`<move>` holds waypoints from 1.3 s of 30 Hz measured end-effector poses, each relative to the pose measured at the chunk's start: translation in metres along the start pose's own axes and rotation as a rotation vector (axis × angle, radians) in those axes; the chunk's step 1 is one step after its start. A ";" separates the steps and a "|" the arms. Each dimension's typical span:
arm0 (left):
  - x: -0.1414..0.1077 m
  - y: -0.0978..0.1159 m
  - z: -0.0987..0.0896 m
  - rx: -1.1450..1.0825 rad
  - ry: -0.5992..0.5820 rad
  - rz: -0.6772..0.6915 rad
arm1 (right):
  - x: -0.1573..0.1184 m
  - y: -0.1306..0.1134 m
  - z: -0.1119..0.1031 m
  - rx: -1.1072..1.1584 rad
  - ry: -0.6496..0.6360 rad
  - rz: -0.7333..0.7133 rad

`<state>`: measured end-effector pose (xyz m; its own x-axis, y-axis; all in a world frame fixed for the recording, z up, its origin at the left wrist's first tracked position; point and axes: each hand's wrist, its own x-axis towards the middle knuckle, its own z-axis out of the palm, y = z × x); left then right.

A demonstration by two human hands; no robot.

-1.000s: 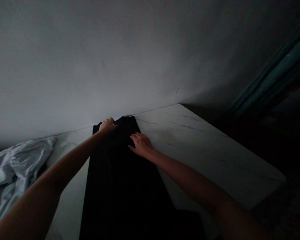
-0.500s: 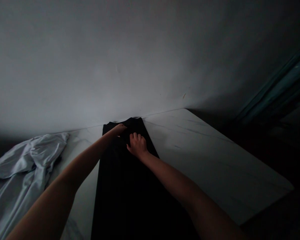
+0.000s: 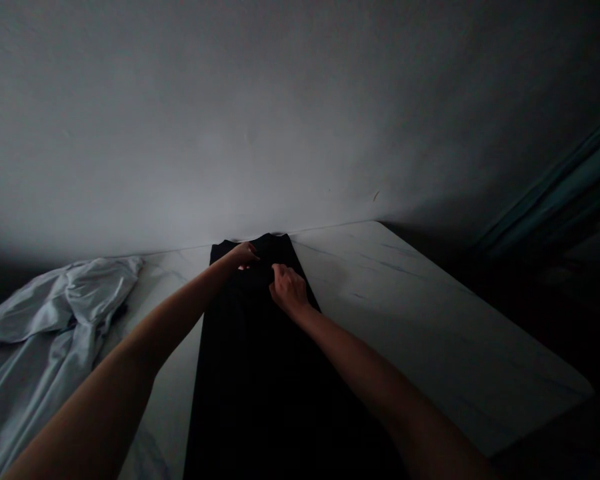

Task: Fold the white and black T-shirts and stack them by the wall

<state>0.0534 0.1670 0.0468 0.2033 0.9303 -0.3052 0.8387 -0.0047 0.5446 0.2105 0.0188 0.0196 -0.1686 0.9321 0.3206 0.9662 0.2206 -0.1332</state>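
A long black cloth garment (image 3: pixel 260 373) lies lengthwise over the marbled white table, its far end close to the wall. Over the far part of it is my left hand (image 3: pixel 246 255), fingers curled together at the black cloth. My right hand (image 3: pixel 289 288) is just to the right and a little nearer, with its fingers bent closed on the dark cloth near the right edge. The cloth is so dark that its folds between the hands hardly show.
Crumpled light grey fabric (image 3: pixel 87 293) covers the left part of the table (image 3: pixel 405 307). A grey wall (image 3: pixel 250 120) rises behind the table. Dark teal material (image 3: pixel 555 187) hangs at the right, beyond the table's edge.
My right hand has gone from spread fingers to a closed grip and moved slightly right. The left hand has turned a little, its fingers bent. The view has shifted slightly.
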 end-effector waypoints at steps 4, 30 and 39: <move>-0.011 -0.012 -0.004 0.133 0.033 0.005 | -0.007 0.006 0.000 0.054 -0.080 -0.180; 0.043 -0.002 0.071 0.650 0.183 0.681 | 0.016 0.078 0.046 0.415 -0.134 -0.394; 0.023 0.012 0.074 0.734 0.197 0.661 | -0.015 0.073 0.014 0.514 -0.131 -0.352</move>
<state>0.1056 0.1612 -0.0112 0.7089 0.7032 0.0548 0.7052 -0.7047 -0.0782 0.2806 0.0247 -0.0082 -0.5133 0.7987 0.3140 0.6368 0.5998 -0.4846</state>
